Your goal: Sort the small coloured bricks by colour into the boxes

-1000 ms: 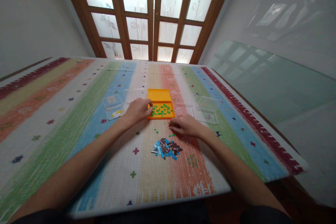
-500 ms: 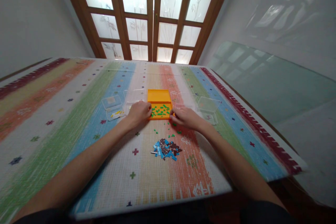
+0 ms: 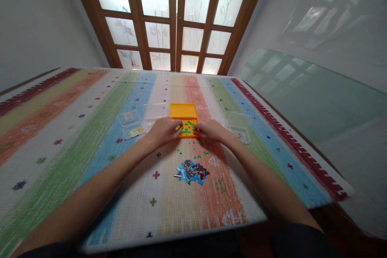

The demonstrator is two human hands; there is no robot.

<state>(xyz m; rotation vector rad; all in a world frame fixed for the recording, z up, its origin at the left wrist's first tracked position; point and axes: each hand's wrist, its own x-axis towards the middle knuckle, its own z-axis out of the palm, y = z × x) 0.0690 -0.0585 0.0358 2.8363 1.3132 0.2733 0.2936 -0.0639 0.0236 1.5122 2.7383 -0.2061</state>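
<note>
Green pieces (image 3: pixel 190 123) scattered inside open orange box (image 3: pixel 183 110). Left hand (image 3: pixel 165 130) placed over box's left part, right hand (image 3: pixel 211 130) at box's right edge; fingers bunched narrow, whether anything is gripped cannot be told.

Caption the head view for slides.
Left hand and right hand at an open orange plastic box of small green pieces.

On the table (image 3: pixel 130 209), the box (image 3: pixel 190 136) lies between the left hand (image 3: pixel 165 130), which reaches over its left part, and the right hand (image 3: pixel 210 130), at its right edge; bricks (image 3: pixel 185 131) lie in its near half, with the lid (image 3: pixel 183 110) behind them. Before the box are loose bricks (image 3: pixel 199 156), and nearer still a pile (image 3: pixel 191 171). One case (image 3: pixel 129 117) stands left of the left hand, another case (image 3: pixel 242 119) right of the right hand, and doors (image 3: pixel 177 32) rise behind the table.
</note>
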